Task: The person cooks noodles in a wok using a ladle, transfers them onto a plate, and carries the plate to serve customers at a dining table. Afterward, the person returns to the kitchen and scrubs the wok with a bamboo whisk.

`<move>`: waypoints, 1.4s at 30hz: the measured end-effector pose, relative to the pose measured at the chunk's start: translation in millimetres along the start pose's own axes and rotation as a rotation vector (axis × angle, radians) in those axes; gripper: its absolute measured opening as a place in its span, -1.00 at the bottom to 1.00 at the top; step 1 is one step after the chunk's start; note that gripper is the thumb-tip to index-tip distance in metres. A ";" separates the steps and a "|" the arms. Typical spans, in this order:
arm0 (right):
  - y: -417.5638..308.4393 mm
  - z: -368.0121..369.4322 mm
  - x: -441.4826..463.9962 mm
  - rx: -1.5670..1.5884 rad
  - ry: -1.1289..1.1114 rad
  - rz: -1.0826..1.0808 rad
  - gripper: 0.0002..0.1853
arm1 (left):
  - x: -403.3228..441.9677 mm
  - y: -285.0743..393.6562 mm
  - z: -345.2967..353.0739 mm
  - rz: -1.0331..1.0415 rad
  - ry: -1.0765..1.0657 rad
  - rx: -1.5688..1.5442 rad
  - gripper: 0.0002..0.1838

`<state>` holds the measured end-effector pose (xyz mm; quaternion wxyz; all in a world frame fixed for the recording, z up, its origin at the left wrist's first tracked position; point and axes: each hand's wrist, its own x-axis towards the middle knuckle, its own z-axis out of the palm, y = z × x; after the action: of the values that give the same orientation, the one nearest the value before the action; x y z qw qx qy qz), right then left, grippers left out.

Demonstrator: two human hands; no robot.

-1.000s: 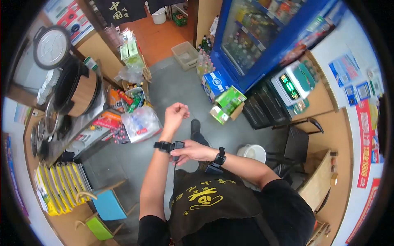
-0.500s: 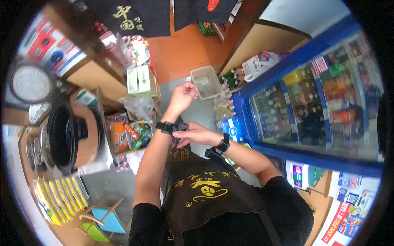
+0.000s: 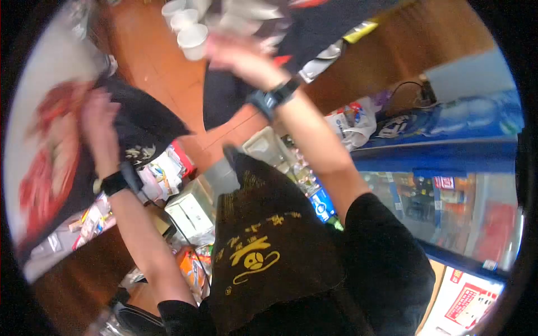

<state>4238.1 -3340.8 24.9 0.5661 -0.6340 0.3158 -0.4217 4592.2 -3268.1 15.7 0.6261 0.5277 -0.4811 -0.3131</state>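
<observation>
Head view: both hands (image 3: 102, 126) (image 3: 241, 57), grip unclenched, by dark curtains (image 3: 147, 110) over orange floor (image 3: 148, 53).

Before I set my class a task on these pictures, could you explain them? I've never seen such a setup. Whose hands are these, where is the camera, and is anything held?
There is no robot, just a person. The camera sits on the head, looking forward and down, so the dark apron fills the lower middle. The left hand is raised beside a dark cloth; the right hand is stretched out near a second dark cloth. Black bands circle both wrists. White containers show against the orange floor ahead; a blue fridge stands to the right. Both hands are blurred, so I cannot tell whether they grip anything.
</observation>
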 end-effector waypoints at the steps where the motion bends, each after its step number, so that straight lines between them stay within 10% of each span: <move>1: -7.3 -30.8 31.0 -0.144 0.143 -0.183 -0.66 | 28.5 -8.2 -32.7 0.117 0.248 0.074 -0.69; 3: -12.3 -96.0 92.0 -0.838 0.637 -0.573 -0.84 | 81.2 4.2 -54.6 0.338 0.691 0.101 -0.71; 4: -23.7 -107.9 131.4 0.086 0.805 -0.452 -0.84 | 103.2 17.6 -34.3 0.426 0.869 0.059 -0.72; 6: 1.3 -130.7 201.6 0.175 1.009 -0.600 -0.75 | 148.7 -11.6 12.5 0.368 0.377 -0.022 -0.70; 8: 25.7 -122.6 294.2 0.217 0.848 -0.512 -0.82 | 201.3 -45.8 93.5 0.264 0.025 0.260 -0.62; 13: 77.7 -63.5 495.9 0.225 0.506 -0.160 -0.75 | 324.8 -93.8 208.2 -0.340 -0.509 -0.245 -0.35; 20: 159.5 -8.6 754.0 0.054 0.354 -0.063 -0.80 | 557.0 -193.4 173.3 -0.376 -0.422 -0.290 -0.61; 26: 210.0 22.8 985.0 -0.876 0.311 -0.346 -0.84 | 790.9 -271.1 108.3 -0.324 -0.419 -0.297 -0.67; 34: 244.0 58.1 1276.9 -0.391 0.113 -0.085 -0.78 | 1076.7 -330.8 42.7 -0.431 -0.465 -0.309 -0.55; 42: 406.5 -49.7 1519.1 -0.815 -0.115 -0.063 -0.81 | 1299.7 -532.2 -119.3 0.013 -0.380 1.048 -0.61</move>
<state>4900.8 -4761.7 -105.8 0.2722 -0.8382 0.4053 -0.2431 5208.4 -4526.1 -140.5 0.1842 0.6998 -0.6800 -0.1177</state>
